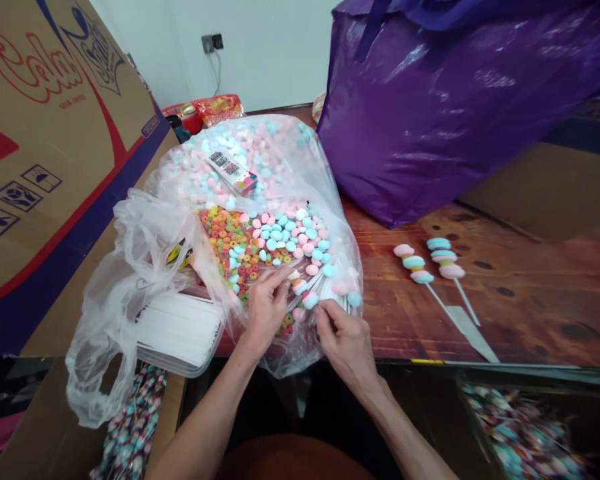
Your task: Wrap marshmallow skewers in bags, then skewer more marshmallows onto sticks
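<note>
Holding a marshmallow skewer (310, 301) at a tilt, low over the clear plastic bag (343, 230) on the surface (375, 280). With the left hand (267, 303), pinching near the upper end, with fingers curled; with the right hand (345, 337), pinching at the lower end, with thumb and forefinger nearly together, just beside the last blue piece. Probably very light; soft and easily dented along the sweets, thin and stiffer in the stick, more tacky than slippery. Best gripped by the bare stick below the lowest piece, as exposed on two similar skewers (414, 263) lying to the right. Hard to make out: the held stick, masked by the right fingers; the topmost piece, partly behind the left fingertips. Clouded by plastic film: the rear marshmallow heap (290, 143). Cut off by the frame: the purple bag (430, 113) and the printed carton (70, 133).
</note>
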Motion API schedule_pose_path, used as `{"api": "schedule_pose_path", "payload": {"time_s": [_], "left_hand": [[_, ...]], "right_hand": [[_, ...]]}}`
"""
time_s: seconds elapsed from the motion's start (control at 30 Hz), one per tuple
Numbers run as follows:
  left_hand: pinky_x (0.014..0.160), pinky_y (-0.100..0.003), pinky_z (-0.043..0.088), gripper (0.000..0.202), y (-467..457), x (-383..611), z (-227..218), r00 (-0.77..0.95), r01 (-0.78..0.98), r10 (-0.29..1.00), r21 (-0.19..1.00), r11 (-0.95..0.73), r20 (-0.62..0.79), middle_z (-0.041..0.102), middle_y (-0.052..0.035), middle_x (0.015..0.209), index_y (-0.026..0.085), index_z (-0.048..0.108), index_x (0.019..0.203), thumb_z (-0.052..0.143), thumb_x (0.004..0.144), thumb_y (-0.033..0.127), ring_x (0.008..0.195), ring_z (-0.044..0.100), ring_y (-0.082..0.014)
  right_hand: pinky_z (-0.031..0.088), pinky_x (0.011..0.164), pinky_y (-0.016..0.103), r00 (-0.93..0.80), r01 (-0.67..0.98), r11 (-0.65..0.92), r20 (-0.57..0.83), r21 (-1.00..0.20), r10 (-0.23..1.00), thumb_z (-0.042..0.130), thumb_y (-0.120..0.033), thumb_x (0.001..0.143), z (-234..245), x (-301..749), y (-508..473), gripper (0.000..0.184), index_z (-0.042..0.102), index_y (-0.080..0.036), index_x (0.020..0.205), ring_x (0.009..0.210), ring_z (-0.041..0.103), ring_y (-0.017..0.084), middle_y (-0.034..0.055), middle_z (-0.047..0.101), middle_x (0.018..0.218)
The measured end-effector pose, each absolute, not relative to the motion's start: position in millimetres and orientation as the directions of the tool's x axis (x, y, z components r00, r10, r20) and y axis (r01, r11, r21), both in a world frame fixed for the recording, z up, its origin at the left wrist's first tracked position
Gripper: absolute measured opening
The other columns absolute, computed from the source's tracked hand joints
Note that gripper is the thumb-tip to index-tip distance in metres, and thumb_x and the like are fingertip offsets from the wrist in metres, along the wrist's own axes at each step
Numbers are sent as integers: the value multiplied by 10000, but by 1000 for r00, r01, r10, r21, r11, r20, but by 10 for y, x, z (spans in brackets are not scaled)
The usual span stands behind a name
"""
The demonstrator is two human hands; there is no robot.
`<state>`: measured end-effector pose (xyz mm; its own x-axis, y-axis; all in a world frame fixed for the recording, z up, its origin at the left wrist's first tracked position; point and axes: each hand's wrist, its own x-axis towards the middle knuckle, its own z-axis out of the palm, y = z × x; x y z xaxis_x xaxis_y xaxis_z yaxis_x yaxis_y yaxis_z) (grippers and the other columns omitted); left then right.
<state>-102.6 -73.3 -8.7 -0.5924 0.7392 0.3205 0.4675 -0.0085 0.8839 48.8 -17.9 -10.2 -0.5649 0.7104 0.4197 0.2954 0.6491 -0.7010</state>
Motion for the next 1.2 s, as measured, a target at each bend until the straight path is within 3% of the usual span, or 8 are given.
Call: {"api": "schedule_pose_path", "payload": {"time_s": [0.13, 0.4, 0.6, 0.73, 0.9, 1.07, 1.2], "left_hand": [[921, -306, 531, 330, -741, -987, -64, -554, 541, 751, 841, -3, 359, 734, -79, 1123, 223, 740, 1166, 538, 928, 117, 1042, 685, -188], [897, -307, 544, 301, -743, -941, -92, -526, 517, 785, 856, -9, 327, 738, -80, 1090, 213, 757, 1118, 539, 928, 130, 1000, 695, -183], [923, -330, 538, 260, -739, -963, -111, -600, 405, 754, 914, -3, 268, 733, -82, 1078, 216, 761, 1110, 581, 922, 219, 1013, 687, -195], [997, -362, 510, 335, -751, -996, -134, -709, 303, 678, 952, 43, 195, 721, -96, 1174, 200, 715, 1207, 614, 911, 317, 1110, 660, -218], [1036, -389, 499, 372, -767, -1025, -153, -708, 345, 673, 936, 66, 213, 716, -99, 1220, 199, 726, 1197, 617, 903, 398, 1152, 654, -238], [1071, -424, 490, 364, -761, -987, -152, -653, 352, 735, 933, 80, 183, 730, -78, 1242, 224, 732, 1197, 620, 904, 409, 1170, 669, -253], [1080, -427, 490, 349, -751, -917, -58, -591, 336, 789, 941, 47, 171, 742, -68, 1217, 227, 730, 1202, 592, 926, 389, 1169, 674, -242]], "right_hand": [[314, 481, 205, -569, 300, 658, 425, -690, 704, 481, -172, 945, -102, 476, -177, 255, 592, -173, 716, 437, 379, 81, -67, 404, 532], [305, 495, 222, -576, 313, 654, 410, -689, 707, 448, -165, 951, -92, 423, -202, 269, 546, -188, 702, 444, 374, 89, -67, 389, 537], [317, 512, 227, -579, 329, 523, 270, -786, 770, 438, -217, 962, -94, 392, -220, 274, 521, -197, 702, 481, 430, 107, -49, 442, 546], [347, 540, 223, -631, 302, 455, 181, -838, 754, 413, -234, 978, -15, 395, -267, 297, 550, -194, 717, 532, 482, 119, -28, 507, 585], [375, 616, 227, -665, 266, 497, 216, -826, 715, 393, -205, 992, 48, 473, -307, 290, 609, -183, 800, 615, 498, 126, -9, 562, 685], [358, 575, 226, -619, 292, 513, 250, -807, 745, 389, -199, 995, -36, 511, -324, 323, 598, -178, 750, 559, 461, 118, -22, 507, 628], [375, 569, 224, -591, 286, 564, 321, -775, 740, 397, -176, 987, -39, 525, -321, 314, 623, -176, 770, 550, 513, 123, -13, 548, 617]]}}
